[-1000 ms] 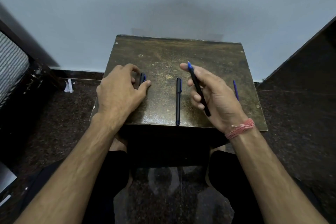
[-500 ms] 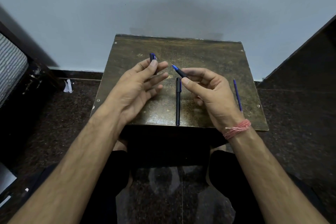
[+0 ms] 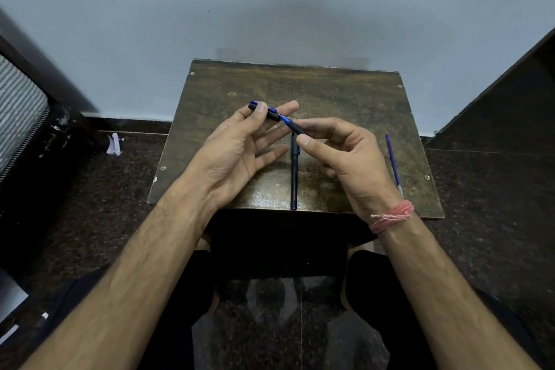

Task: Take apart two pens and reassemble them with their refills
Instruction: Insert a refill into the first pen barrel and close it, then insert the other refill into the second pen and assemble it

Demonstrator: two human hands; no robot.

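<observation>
The left hand [image 3: 237,153] pinches the cap [image 3: 264,110] and the right hand [image 3: 345,156] pinches the barrel [image 3: 295,128], aligned above the worktop [image 3: 330,93], apparently for joining.

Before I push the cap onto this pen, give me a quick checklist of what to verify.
1. Left hand pinches the cap: ok.
2. Right hand grips the barrel: ok.
3. Cap mouth in line with the blue tip: ok, nearly meeting.
4. Refill seated inside the barrel: cannot tell.
5. Second pen lies flat on the table, apart from the hands: ok.
6. Loose refill near the table's right edge: not ok, could roll off.
</observation>
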